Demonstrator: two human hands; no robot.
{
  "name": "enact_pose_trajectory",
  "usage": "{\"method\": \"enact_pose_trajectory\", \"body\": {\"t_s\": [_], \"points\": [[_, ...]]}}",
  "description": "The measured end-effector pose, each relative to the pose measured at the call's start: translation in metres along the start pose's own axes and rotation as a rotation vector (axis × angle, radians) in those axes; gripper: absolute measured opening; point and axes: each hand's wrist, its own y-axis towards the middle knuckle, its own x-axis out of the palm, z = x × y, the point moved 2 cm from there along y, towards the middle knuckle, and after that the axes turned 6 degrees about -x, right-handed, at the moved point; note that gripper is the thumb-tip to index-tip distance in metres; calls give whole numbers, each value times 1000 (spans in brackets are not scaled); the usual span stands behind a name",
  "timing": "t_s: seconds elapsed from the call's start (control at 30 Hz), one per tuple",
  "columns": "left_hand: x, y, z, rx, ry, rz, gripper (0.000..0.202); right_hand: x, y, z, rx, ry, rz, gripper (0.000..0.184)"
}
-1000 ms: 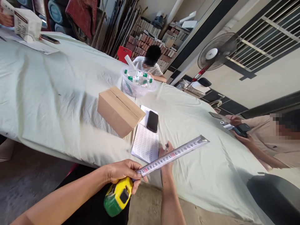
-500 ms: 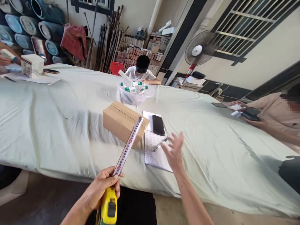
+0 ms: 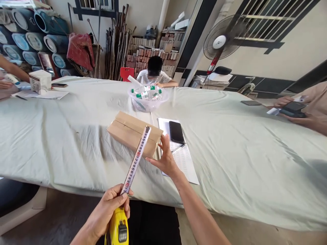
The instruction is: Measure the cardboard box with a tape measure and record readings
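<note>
My left hand [image 3: 113, 204] is closed around a yellow tape measure [image 3: 119, 226] near the table's front edge. Its white blade [image 3: 136, 158] is pulled out, slanting up and away, with the end in front of a brown cardboard box [image 3: 133, 131]. At the right end of that box, my right hand [image 3: 166, 156] grips it, thumb at the near lower corner and fingers at the far side. Just right of this hand lie printed sheets [image 3: 187, 163], with a pen [image 3: 178, 148] and a black phone [image 3: 176, 132] on them.
A pale cloth covers the table [image 3: 76, 146]. Beyond the box stands a clear plastic bowl [image 3: 146, 105] holding bottles [image 3: 146, 93]. One person [image 3: 155, 73] sits opposite; others are at both sides. A small carton [image 3: 40, 81] stands at the far left. A fan [image 3: 219, 42] is behind.
My right hand has moved left from above the papers onto the box's right end. The box appears slightly turned. My left hand still holds the tape measure with the blade out.
</note>
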Motion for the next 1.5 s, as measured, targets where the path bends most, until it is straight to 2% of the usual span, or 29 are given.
{"method": "enact_pose_trajectory", "body": {"t_s": [0.13,0.23,0.43,0.7,0.9,1.07,1.17,1.27,1.4,1.5], "points": [[2,-3,0,-1,29,2,17,-10,-2,-12,-219,-111,-54,115],[2,-4,0,-2,58,9,18,-13,1,-19,-271,-139,-57,114],[-1,-4,-4,7,195,65,22,-14,1,-15,-197,-131,-81,111],[6,6,5,173,540,250,27,-15,1,-7,-80,-20,-75,108],[9,16,2,163,564,236,27,-15,5,-3,8,27,-76,112],[10,12,2,174,557,218,29,-20,9,-8,114,75,-46,116],[6,3,11,179,585,204,30,-28,9,-19,228,141,-61,111],[-1,-8,28,195,724,162,27,-36,12,-29,311,219,-92,108],[-10,-23,56,128,1022,98,26,-45,18,-39,345,362,-126,108],[-12,-32,81,104,1198,116,28,-53,22,-45,331,416,-189,106]]}}
